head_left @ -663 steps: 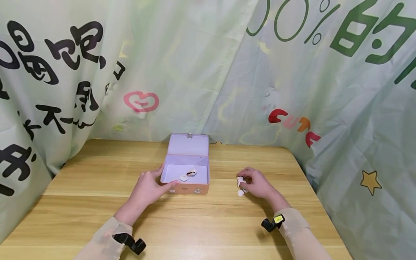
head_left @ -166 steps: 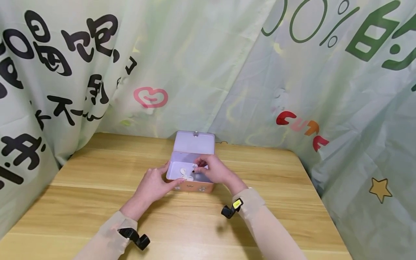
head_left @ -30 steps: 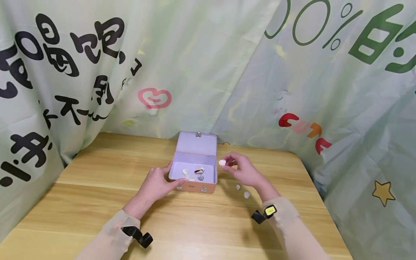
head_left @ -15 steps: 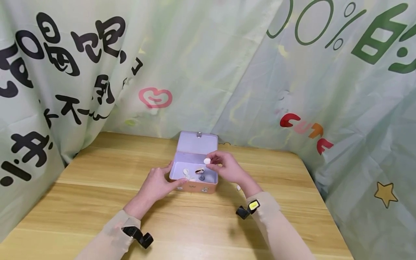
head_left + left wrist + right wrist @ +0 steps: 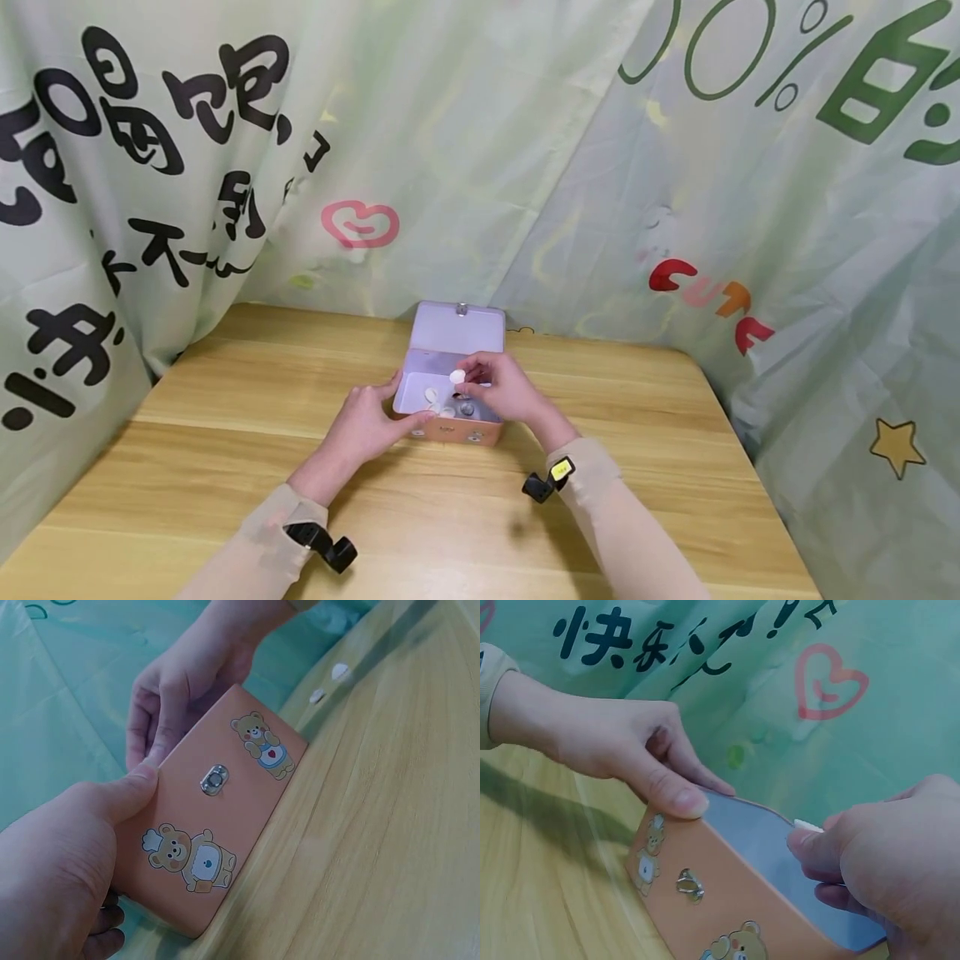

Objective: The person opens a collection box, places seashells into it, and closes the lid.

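A tin box, orange outside with bear pictures and lilac inside, stands on the table with its lid raised. My left hand grips its left side, thumb over the front rim and fingers along the side wall. Over the box, my right hand pinches a small white seashell between thumb and fingers. Inside lie several pale shells on the left and a greyish piece further right. The right fingers partly cover a darker piece behind it.
Two white shells show on the table in the left wrist view, a larger one and a smaller one; my right arm hides them in the head view. A printed curtain hangs behind the wooden table.
Over the last second my right hand has carried the shell leftward from beside the box to above it. The left hand keeps its grip. Compared with 22 seconds ago, more shells lie inside.
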A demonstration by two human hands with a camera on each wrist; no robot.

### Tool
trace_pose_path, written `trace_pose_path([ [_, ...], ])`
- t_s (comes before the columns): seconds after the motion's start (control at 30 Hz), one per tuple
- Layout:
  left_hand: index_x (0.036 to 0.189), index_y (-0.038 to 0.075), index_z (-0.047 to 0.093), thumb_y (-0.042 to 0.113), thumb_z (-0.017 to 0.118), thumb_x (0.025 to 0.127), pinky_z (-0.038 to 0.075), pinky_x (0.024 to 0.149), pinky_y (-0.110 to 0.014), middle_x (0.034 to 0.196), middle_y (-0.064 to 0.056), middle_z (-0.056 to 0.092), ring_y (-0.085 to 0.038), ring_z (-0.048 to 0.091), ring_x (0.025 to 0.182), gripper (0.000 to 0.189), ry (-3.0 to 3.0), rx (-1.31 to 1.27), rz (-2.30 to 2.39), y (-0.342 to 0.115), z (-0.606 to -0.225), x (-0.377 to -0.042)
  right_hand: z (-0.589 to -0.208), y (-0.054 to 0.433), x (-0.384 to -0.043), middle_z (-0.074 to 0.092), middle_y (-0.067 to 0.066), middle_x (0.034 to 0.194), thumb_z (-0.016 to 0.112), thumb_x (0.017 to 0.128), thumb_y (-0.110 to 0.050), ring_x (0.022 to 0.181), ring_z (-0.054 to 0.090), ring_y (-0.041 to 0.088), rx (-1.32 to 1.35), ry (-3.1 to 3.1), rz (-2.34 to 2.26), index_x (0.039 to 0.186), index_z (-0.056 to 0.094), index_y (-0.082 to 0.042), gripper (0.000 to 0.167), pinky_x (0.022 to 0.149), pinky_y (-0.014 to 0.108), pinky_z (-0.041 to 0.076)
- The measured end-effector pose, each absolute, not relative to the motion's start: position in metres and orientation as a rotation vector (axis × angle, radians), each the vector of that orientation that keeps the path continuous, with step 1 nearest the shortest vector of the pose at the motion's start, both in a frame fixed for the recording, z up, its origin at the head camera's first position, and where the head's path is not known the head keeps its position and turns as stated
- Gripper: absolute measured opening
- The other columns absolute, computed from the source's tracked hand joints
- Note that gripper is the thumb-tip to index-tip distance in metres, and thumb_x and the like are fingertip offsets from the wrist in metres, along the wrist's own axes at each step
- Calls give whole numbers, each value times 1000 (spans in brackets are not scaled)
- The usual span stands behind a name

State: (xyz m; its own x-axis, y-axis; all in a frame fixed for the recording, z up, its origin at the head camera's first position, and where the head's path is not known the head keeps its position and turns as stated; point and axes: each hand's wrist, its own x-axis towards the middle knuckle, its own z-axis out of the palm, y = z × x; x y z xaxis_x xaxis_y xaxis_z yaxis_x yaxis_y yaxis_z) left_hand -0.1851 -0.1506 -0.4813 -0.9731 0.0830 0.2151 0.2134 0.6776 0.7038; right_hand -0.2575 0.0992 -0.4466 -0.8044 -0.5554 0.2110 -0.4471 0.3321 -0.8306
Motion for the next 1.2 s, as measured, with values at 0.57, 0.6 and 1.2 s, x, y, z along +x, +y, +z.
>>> trace_pose_path([
  [0.57, 151, -6, 50, 54, 88, 84, 37, 40, -29, 53, 0, 53, -6, 27, 39, 98, -2744, -221, -1186, -149, -480, -183, -450, 95, -257, 76, 11, 101, 80, 92, 4, 93, 73, 24, -848, 2516, -1455, 115, 75, 6, 23, 83, 30, 60],
  [0.6, 151, -7, 50, 54, 88, 84, 37, 40, -29, 53, -1, 53, -6, 27, 39, 98, -2743, -223, -1184, -149, -480, -183, -450, 94, -256, 76, 11, 101, 80, 92, 4, 93, 73, 24, -849, 2518, -1451, 115, 75, 6, 23, 83, 30, 60],
  [1.2, 151, -7, 50, 53, 88, 85, 35, 39, -28, 51, -1, 51, -7, 31, 38, 97, -2742, -241, -1172, -148, -477, -182, -448, 110, -253, 76, 16, 108, 74, 93, 11, 100, 72, 27, -790, 2441, -1663, 118, 74, 6, 25, 92, 34, 58],
])
